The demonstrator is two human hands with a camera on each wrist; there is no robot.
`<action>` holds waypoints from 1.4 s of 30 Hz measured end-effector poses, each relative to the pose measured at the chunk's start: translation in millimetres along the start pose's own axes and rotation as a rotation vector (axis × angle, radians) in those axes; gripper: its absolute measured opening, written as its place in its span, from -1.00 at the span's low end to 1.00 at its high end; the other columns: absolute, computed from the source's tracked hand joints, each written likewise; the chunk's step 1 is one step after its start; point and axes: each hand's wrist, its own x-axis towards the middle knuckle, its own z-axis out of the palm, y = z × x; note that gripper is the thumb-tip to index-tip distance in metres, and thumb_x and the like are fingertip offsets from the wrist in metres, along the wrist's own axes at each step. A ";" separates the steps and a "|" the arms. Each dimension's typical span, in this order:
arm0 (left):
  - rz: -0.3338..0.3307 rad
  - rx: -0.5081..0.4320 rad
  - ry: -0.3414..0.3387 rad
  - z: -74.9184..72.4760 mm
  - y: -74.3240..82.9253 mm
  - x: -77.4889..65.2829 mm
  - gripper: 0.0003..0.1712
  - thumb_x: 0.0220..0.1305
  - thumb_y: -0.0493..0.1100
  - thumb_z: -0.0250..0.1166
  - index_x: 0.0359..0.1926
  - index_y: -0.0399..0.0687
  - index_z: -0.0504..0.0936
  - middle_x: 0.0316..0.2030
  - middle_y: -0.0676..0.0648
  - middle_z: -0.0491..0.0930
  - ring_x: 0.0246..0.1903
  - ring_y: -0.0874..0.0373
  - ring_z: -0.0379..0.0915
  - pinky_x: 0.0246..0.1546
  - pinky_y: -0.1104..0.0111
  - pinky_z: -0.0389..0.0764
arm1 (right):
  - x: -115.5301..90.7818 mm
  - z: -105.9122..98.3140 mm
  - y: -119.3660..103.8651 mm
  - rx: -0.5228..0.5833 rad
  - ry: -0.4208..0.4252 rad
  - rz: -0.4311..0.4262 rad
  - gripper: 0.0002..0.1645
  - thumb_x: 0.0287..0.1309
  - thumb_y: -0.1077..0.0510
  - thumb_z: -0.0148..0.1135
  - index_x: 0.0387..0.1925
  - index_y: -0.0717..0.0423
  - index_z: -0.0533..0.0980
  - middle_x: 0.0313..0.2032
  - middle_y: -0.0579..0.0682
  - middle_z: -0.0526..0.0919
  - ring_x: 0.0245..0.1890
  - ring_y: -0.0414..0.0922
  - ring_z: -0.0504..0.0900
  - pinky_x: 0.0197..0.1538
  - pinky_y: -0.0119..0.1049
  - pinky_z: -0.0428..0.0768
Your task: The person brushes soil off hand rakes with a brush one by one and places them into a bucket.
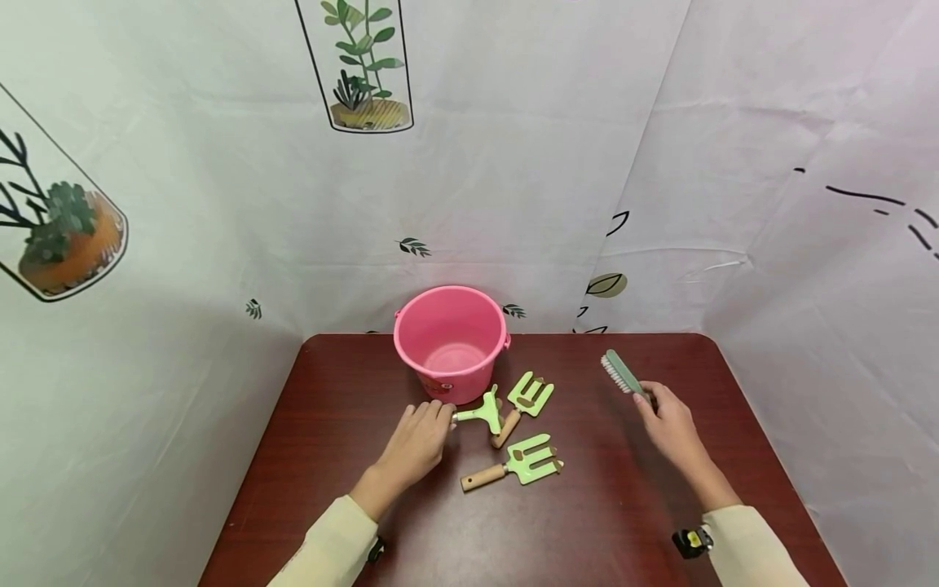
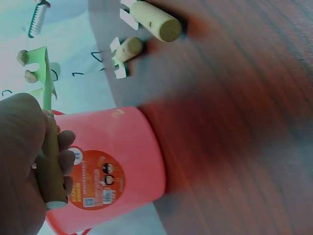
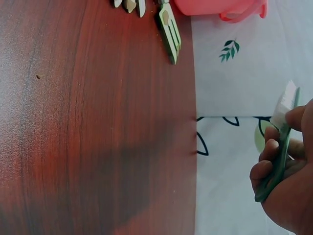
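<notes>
My left hand (image 1: 420,440) grips the wooden handle of a small green garden fork (image 1: 484,414), just in front of the pink bucket (image 1: 473,383). Brown clumps stick to its tines in the left wrist view. On the right, my right hand (image 1: 669,424) holds a green brush (image 1: 622,372) with white bristles by its handle, over the table; in the right wrist view the fingers wrap round it, bristles pointing away from the palm. Two more garden forks lie on the table between the hands: one fork (image 1: 530,395) beside the bucket, another fork (image 1: 524,461) nearer me. Both have brown patches on their tines.
The dark red wooden table (image 1: 587,530) has rounded back corners. A white patterned cloth (image 1: 513,179) hangs behind it and along both sides, close to the bucket at the back edge. A small brown crumb (image 3: 39,77) lies on the tabletop.
</notes>
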 end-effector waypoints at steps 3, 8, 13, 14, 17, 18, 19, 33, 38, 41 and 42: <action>0.005 0.005 -0.015 -2.7 1.7 4.7 -0.85 0.45 -0.13 0.22 -0.19 -0.13 0.52 -0.39 -0.05 0.47 -0.43 -0.01 0.44 -0.43 0.28 0.26 | -0.2 0.4 -2.4 0.007 -0.013 0.005 -0.61 0.51 0.14 0.11 0.16 0.36 0.50 -0.19 0.17 0.61 -0.27 -0.03 0.51 -0.25 -0.19 0.46; 0.025 0.027 0.019 -6.2 2.8 14.4 -0.82 0.44 -0.10 0.22 -0.24 -0.11 0.50 -0.43 -0.05 0.45 -0.46 -0.01 0.45 -0.44 0.29 0.24 | 0.5 2.4 -8.0 0.007 -0.033 -0.002 -0.58 0.55 0.11 0.06 0.19 0.36 0.49 -0.16 0.18 0.62 -0.27 -0.03 0.52 -0.26 -0.19 0.48; 0.049 0.046 0.042 -12.9 3.2 26.4 -0.81 0.44 -0.08 0.23 -0.25 -0.11 0.50 -0.43 -0.06 0.46 -0.47 -0.03 0.45 -0.45 0.26 0.31 | 2.3 3.7 -13.4 0.017 -0.054 -0.006 -0.57 0.56 0.11 0.06 0.20 0.37 0.48 -0.19 0.18 0.62 -0.33 -0.06 0.49 -0.31 -0.21 0.45; 0.051 0.047 0.041 -14.5 3.3 29.0 -0.80 0.44 -0.08 0.24 -0.25 -0.11 0.50 -0.44 -0.06 0.46 -0.47 -0.03 0.46 -0.45 0.25 0.33 | 2.6 3.7 -14.3 0.018 -0.058 -0.008 -0.57 0.56 0.10 0.06 0.20 0.37 0.47 -0.19 0.18 0.62 -0.33 -0.07 0.48 -0.32 -0.21 0.45; 0.052 0.048 0.036 -18.8 2.9 37.2 -0.80 0.45 -0.09 0.25 -0.27 -0.10 0.50 -0.46 -0.05 0.47 -0.47 -0.03 0.47 -0.45 0.25 0.35 | 3.6 4.0 -17.0 0.022 -0.062 -0.021 -0.58 0.55 0.10 0.07 0.19 0.37 0.48 -0.21 0.16 0.62 -0.35 -0.09 0.46 -0.33 -0.23 0.44; 0.054 0.047 0.038 -19.6 2.6 39.7 -0.80 0.44 -0.09 0.27 -0.27 -0.10 0.50 -0.47 -0.05 0.46 -0.47 -0.02 0.48 -0.45 0.25 0.36 | 4.0 4.1 -18.0 0.024 -0.066 -0.027 -0.58 0.55 0.11 0.07 0.19 0.36 0.48 -0.22 0.14 0.61 -0.36 -0.10 0.46 -0.33 -0.24 0.44; 0.058 0.049 0.040 -20.5 2.2 42.0 -0.80 0.43 -0.09 0.28 -0.28 -0.10 0.50 -0.48 -0.04 0.46 -0.47 -0.02 0.48 -0.45 0.25 0.36 | 4.3 4.1 -19.3 0.026 -0.067 -0.032 -0.59 0.55 0.11 0.08 0.19 0.35 0.48 -0.23 0.13 0.61 -0.37 -0.12 0.45 -0.34 -0.25 0.43; 0.083 0.076 0.080 -30.5 1.8 67.7 -0.80 0.44 -0.10 0.29 -0.27 -0.13 0.55 -0.47 -0.04 0.55 -0.45 0.05 0.48 -0.45 0.29 0.39 | 13.3 7.1 -41.4 0.068 -0.075 -0.092 -0.62 0.53 0.13 0.11 0.19 0.31 0.49 -0.19 0.15 0.67 -0.39 -0.13 0.46 -0.35 -0.28 0.44; 0.081 0.102 0.065 -33.1 4.4 76.3 -0.81 0.45 -0.10 0.27 -0.24 -0.14 0.56 -0.43 -0.05 0.58 -0.42 0.05 0.52 -0.42 0.28 0.37 | 15.4 9.6 -50.5 0.070 -0.066 -0.124 -0.64 0.50 0.16 0.15 0.16 0.30 0.50 -0.20 0.14 0.68 -0.38 -0.11 0.48 -0.34 -0.27 0.46; 0.085 0.120 0.073 -33.1 4.9 80.2 -0.77 0.45 -0.08 0.29 -0.27 -0.15 0.55 -0.44 -0.06 0.56 -0.44 0.04 0.51 -0.43 0.28 0.37 | 15.9 10.5 -56.2 0.067 -0.059 -0.148 -0.66 0.48 0.18 0.18 0.15 0.30 0.51 -0.22 0.13 0.67 -0.38 -0.12 0.48 -0.33 -0.27 0.47; 0.084 0.124 0.074 -33.2 5.1 81.4 -0.76 0.45 -0.06 0.29 -0.27 -0.15 0.56 -0.44 -0.06 0.56 -0.43 0.04 0.52 -0.42 0.27 0.39 | 16.2 10.6 -58.0 0.067 -0.059 -0.154 -0.66 0.47 0.18 0.18 0.15 0.30 0.51 -0.23 0.12 0.67 -0.38 -0.12 0.48 -0.34 -0.26 0.47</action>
